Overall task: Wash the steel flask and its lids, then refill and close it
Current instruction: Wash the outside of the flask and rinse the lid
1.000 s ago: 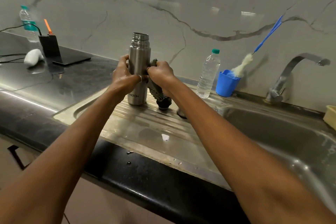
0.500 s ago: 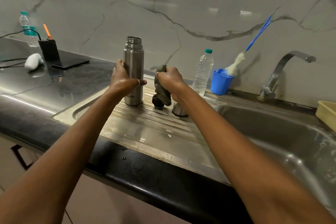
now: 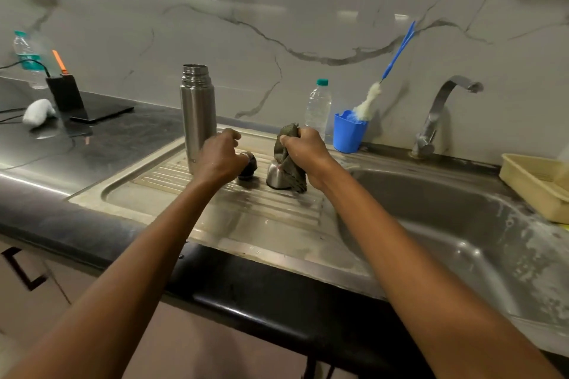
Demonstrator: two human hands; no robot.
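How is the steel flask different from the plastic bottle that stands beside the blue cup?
The steel flask is opaque metal; the plastic bottle is clear. The flask's mouth is open, with no lid; the bottle wears a green cap. The flask stands on the ribbed drainboard; the bottle stands farther back, near the wall. Both are upright.
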